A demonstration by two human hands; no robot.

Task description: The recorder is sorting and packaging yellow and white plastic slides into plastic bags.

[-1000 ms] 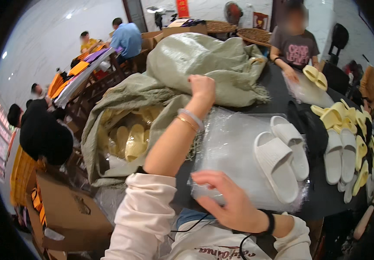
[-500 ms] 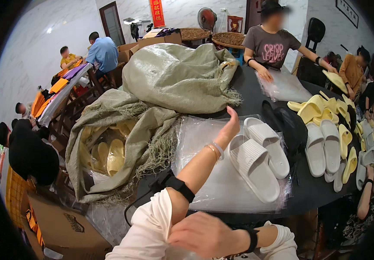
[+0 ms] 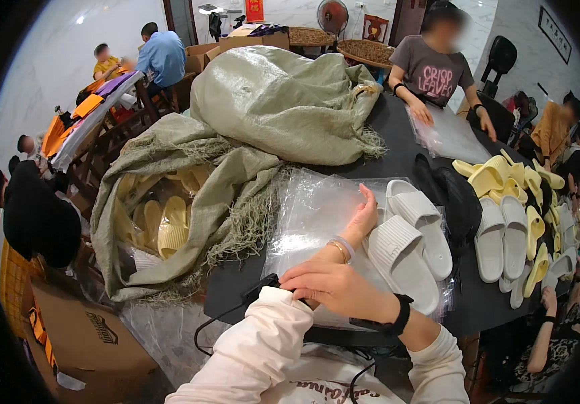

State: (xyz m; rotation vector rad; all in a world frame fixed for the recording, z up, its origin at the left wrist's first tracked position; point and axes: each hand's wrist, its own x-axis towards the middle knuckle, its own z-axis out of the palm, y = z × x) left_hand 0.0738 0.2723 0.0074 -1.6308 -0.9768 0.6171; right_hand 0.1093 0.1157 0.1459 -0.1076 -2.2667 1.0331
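Note:
My left hand (image 3: 363, 219) hovers over a stack of clear plastic bags (image 3: 310, 202), beside a pair of pale grey slide sandals (image 3: 404, 259). Its fingers are stretched out with nothing in them. Bangles (image 3: 341, 250) circle that wrist. My right hand (image 3: 334, 286) lies across the left forearm, its fingers wrapped over the black band worn there. They hide most of the band, and a small black box (image 3: 263, 286) with a cable juts out beside them. The white left sleeve (image 3: 276, 316) reaches up to the band.
An open woven sack (image 3: 118, 202) holds bagged yellow slides (image 3: 173, 225); a full sack (image 3: 256, 101) lies behind. Yellow slides (image 3: 488, 176), grey slides (image 3: 489, 236) and a black bag (image 3: 448, 192) crowd the dark table's right. A co-worker (image 3: 438, 64) handles clear bags opposite. A carton (image 3: 88, 337) stands lower left.
My right hand has moved up from the left elbow's sleeve onto the black forearm band. The left sleeve now sits further along the forearm. The co-worker opposite no longer holds a yellow slide.

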